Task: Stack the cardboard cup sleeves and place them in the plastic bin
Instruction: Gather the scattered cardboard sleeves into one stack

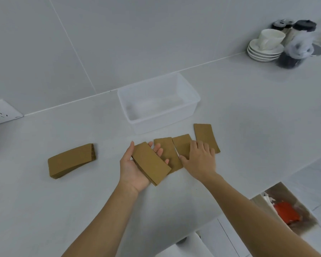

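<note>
My left hand [130, 167] lies palm up and cradles a small stack of brown cardboard cup sleeves [151, 164]. My right hand [200, 160] rests palm down, fingers spread, on a flat sleeve [182, 144] on the counter. Another flat sleeve [168, 151] lies between my hands, partly under the held stack. A third sleeve [206, 137] lies just right of my right hand. A thicker stack of sleeves [71, 160] sits at the left. The clear plastic bin [191, 91] stands behind the loose sleeves with nothing in it.
White saucers with a cup [265, 47] and dark-lidded jars [296, 47] stand at the back right. A wall socket [2, 112] is at the far left. The counter edge runs along the right, with a box holding something red [287, 212] below it.
</note>
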